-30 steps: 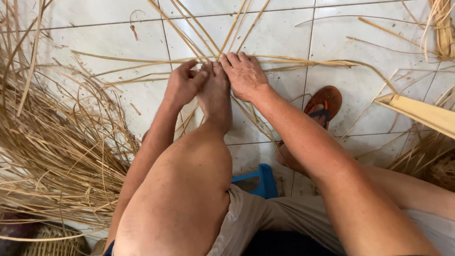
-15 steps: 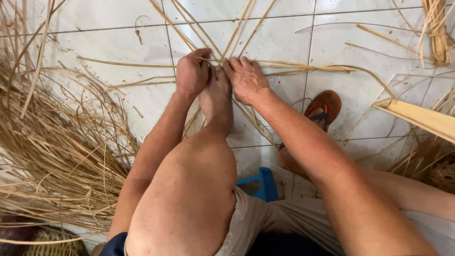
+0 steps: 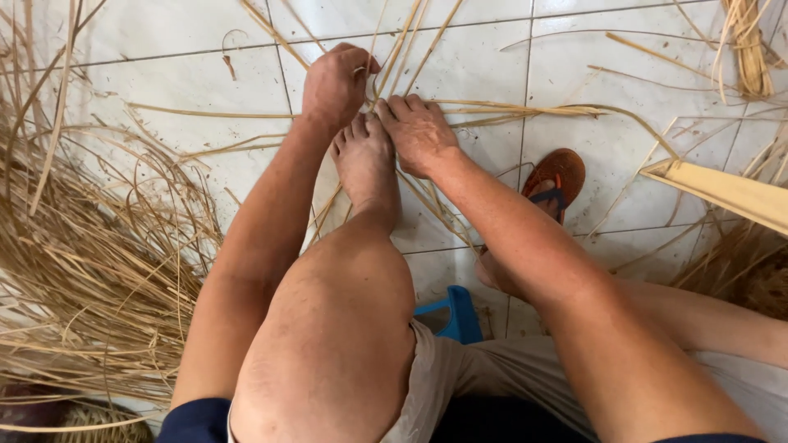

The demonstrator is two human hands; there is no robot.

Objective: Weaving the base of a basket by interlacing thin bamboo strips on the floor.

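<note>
1. Straw-coloured cane strips [image 3: 492, 108], thin, flat and stiff, lie crossed on the white tiled floor [image 3: 189, 82]; several fan out past the toes and one long bundle runs level to the right.
2. Loose cane pile [image 3: 74, 271], tangled and curling, fills the left side of the floor.
3. Bare foot [image 3: 365, 168] is planted on the crossing strips, toes forward, pinning them to the tiles.
4. Left hand [image 3: 335, 82] is raised just beyond the toes, knuckles up, grip closed to a pinch on a single thin strand [image 3: 379, 57] that rises from the crossing.
5. Right hand [image 3: 419, 131] lies palm down, fingers flat and together, pressing the strips beside the toes; its grip holds nothing closed, only bears down.
6. Orange sandal [image 3: 558, 176] sits on the other foot, to the right.
7. Blue plastic stool [image 3: 455, 312] shows under the thigh.
8. Pale flat slat [image 3: 730, 193] angles in from the right edge.
</note>
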